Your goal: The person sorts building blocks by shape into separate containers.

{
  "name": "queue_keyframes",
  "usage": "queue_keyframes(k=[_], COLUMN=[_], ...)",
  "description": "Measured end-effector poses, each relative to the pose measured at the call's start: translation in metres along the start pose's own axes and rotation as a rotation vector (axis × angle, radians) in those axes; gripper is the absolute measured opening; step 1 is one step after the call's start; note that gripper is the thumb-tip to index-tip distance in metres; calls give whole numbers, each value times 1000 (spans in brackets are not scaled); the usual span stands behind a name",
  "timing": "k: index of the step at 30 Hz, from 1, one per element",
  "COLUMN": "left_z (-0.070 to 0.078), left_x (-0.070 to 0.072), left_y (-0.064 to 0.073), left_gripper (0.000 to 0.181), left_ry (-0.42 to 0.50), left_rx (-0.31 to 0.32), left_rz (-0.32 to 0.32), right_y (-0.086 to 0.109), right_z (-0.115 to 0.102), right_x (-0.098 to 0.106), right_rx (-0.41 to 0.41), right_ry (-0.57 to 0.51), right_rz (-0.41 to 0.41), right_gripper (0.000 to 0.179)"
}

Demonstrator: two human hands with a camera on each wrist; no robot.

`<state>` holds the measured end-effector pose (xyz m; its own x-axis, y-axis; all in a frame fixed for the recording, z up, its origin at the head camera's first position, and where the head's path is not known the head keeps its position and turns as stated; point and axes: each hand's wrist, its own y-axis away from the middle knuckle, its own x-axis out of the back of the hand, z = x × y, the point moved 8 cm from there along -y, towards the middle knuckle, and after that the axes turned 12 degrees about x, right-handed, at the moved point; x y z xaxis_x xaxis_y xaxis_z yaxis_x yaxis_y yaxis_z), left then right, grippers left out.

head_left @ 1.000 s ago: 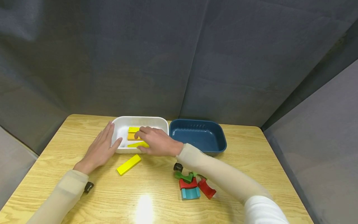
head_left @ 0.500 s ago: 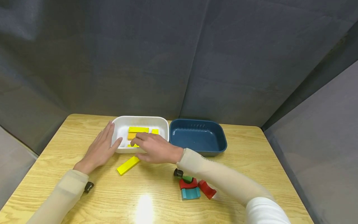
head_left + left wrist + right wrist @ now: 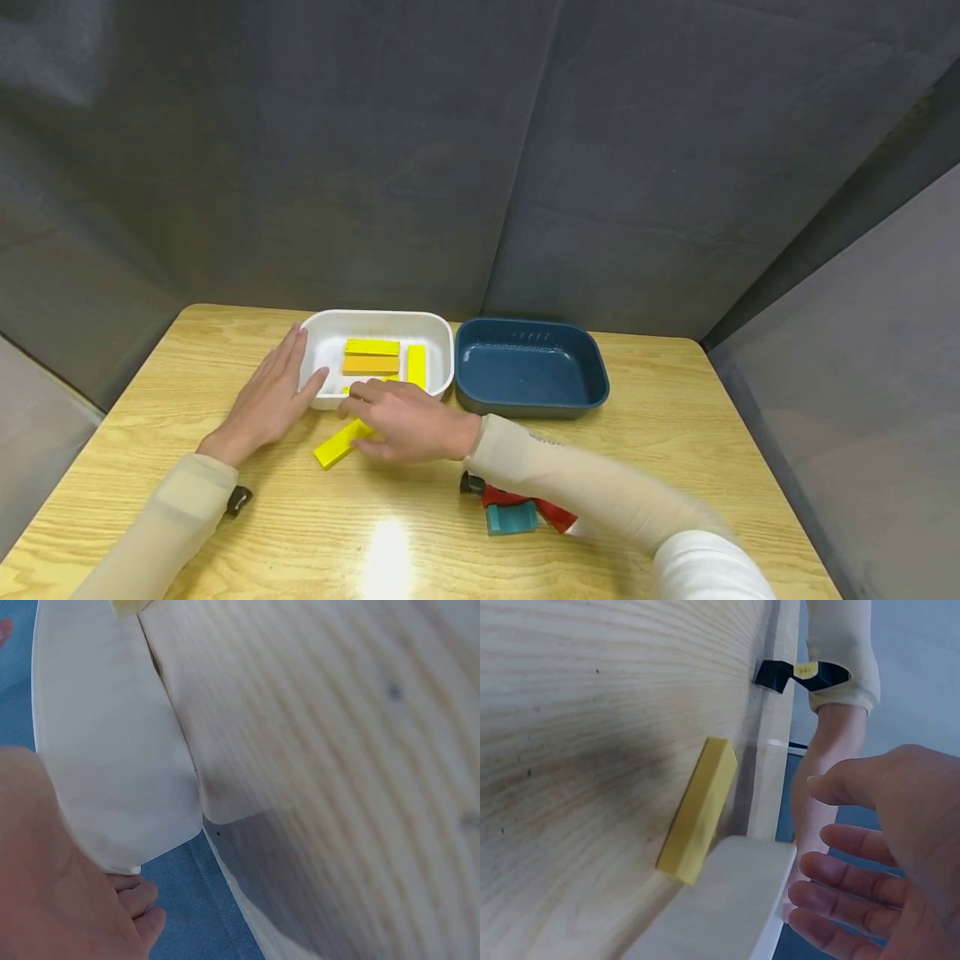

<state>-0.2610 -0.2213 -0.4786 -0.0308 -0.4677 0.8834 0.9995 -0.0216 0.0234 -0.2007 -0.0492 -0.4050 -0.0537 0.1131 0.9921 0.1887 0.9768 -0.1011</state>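
My left hand (image 3: 262, 396) rests along the left end of a white plastic bin (image 3: 431, 327), fingers straight. In the left wrist view, the fingers lie against the bin's outer wall. My right hand (image 3: 408, 423) hovers at the bin's front rim with loosely bent fingers and nothing in them. Below it, a yellow block (image 3: 335, 450) lies slanted on the table, its far end hidden by the hand. The right wrist view shows this yellow block (image 3: 697, 814) whole, apart from the fingers. Inside the bin are an orange block (image 3: 371, 365) and several yellow blocks (image 3: 416, 367), one partly covered by my right hand.
A dark blue bin (image 3: 525, 375) stands right beside the white one. Nearer on the wooden table (image 3: 675, 433) are a teal arched block (image 3: 512, 518) and red blocks (image 3: 558, 517), partly under my right forearm. A dark grey curtain (image 3: 375, 167) hangs behind the table.
My right hand has come out of the white bin toward the yellow block on the table, uncovering the blocks inside. My forearm now hides the green blocks. The left hand stays put.
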Motion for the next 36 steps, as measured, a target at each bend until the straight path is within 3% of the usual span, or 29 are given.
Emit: queue_keyframes(k=[8,16,36], left_z=[1,1,1], left_x=[1,0,0], left_y=[2,2,2], left_gripper=[88,88,87], left_ry=[4,11,4], left_rx=[-6,-7,-6], left_rz=[0,-1,-1], right_y=[-7,-14,-29], right_z=[-10,-16,-7], right_x=[-16,-29,-53], right_rx=[15,50,46], right_ry=[13,69,81], right_rz=[-68,-50,-100], right_gripper=[46,43,47])
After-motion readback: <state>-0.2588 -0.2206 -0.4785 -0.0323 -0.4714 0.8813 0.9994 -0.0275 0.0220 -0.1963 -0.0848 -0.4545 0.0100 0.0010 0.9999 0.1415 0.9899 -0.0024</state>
